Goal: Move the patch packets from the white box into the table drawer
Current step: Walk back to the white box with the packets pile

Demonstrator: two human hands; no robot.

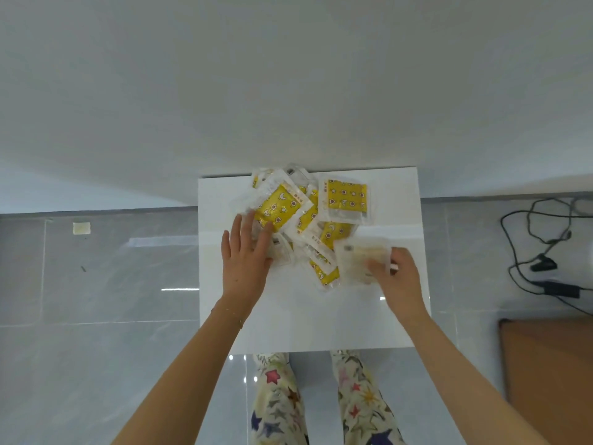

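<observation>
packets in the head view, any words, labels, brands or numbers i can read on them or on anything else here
No text can be read.
yellow packets: small red marks beside the star and moon print, too blurred to read.
pale packet gripped by the right hand: a dark mark near one edge, too blurred to read.
cream square on the floor: no writing visible.

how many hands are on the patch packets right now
2. The left hand lies flat on the left side of the packet pile. The right hand pinches a pale packet at the pile's right edge. No other hand is in view.
</observation>
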